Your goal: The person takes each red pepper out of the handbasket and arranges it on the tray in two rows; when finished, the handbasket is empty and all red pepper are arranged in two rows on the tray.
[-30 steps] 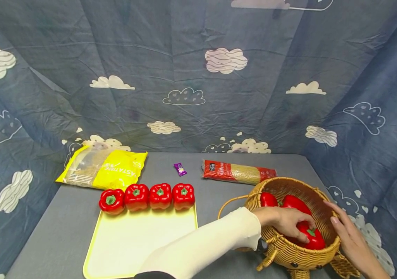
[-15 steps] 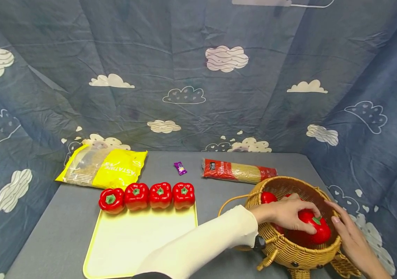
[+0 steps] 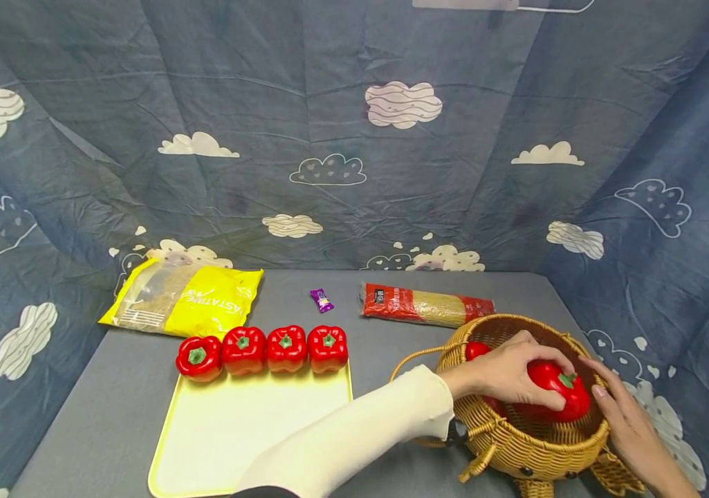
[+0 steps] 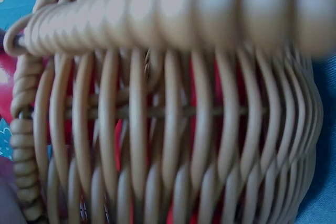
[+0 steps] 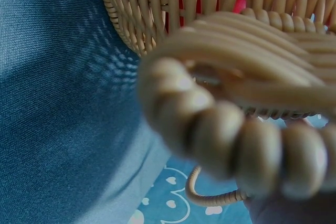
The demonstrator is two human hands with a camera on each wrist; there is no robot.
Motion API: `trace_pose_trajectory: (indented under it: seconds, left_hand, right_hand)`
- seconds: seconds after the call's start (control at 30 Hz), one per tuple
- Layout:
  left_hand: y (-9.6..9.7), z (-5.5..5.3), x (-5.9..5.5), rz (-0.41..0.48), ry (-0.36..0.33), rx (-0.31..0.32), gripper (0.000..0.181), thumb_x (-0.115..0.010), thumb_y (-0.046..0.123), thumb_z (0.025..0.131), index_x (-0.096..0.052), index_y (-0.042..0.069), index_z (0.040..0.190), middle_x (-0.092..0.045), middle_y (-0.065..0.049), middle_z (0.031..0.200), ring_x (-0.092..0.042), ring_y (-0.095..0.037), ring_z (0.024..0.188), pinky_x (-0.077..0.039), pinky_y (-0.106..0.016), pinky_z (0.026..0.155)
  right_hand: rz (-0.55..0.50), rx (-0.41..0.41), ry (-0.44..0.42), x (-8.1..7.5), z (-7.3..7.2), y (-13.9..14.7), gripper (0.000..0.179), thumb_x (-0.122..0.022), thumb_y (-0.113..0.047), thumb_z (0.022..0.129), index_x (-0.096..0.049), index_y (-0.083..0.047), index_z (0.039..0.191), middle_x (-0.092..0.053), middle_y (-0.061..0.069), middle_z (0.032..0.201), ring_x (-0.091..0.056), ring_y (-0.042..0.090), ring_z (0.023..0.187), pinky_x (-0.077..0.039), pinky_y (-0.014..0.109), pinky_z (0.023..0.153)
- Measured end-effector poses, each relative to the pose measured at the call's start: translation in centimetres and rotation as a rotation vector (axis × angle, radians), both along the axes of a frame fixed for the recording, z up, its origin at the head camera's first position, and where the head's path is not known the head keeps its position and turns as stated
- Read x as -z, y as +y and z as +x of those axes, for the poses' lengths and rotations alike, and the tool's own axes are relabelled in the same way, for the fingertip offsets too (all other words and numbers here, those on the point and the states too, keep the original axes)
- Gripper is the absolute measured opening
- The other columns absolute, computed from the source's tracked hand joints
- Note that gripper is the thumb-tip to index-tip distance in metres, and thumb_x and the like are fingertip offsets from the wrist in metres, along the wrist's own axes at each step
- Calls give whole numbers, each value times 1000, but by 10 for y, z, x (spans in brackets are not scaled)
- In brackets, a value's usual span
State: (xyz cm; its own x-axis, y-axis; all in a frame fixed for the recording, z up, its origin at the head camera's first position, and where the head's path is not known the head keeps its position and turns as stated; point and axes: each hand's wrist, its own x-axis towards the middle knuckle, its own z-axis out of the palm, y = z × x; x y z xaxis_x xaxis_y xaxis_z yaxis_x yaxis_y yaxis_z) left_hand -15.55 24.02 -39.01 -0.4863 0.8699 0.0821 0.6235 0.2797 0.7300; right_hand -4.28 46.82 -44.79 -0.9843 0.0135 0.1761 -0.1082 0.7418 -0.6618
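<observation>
A red bell pepper with a green stem is gripped by my left hand, thumb on the near side and fingers over the far side. Both are at the mouth of a wicker basket shaped like an animal. Another red pepper lies inside the basket at its left. Against the basket's right rim, my right hand rests with its fingers extended. In the left wrist view, the woven wall lets red show through its gaps. A blurred wicker loop fills much of the right wrist view.
Several red bell peppers stand in a row along the far edge of a pale yellow tray. Behind them lie a yellow pasta bag, a small purple wrapped candy and a red noodle packet. A cloud-print curtain surrounds the table.
My left hand has taken hold of the pepper deep in the basket and raised it toward the opening. My right hand has stayed at the rim.
</observation>
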Motion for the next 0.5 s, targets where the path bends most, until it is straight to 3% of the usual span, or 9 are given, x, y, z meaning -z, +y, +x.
trace_pose_trajectory:
  seconds: [0.2, 0.5]
  left_hand:
    - [-1, 0, 0, 48, -42, -13, 43, -81, 35, 81, -67, 33, 121, -45, 16, 102, -37, 9, 95, -39, -8, 79]
    - [-10, 1, -1, 185, -171, -48, 41, -80, 28, 81, -67, 29, 120, -43, 14, 107, -38, 8, 101, -43, -9, 79]
  right_hand:
    - [13, 18, -44, 0, 1, -1, 51, -31, -21, 111, -19, -13, 160, -23, -31, 144, -26, -26, 115, -32, -2, 79]
    - [-15, -17, 35, 1, 1, 0, 49, -32, -15, 110, -23, -10, 159, -26, -34, 141, -29, -24, 119, -30, -2, 85]
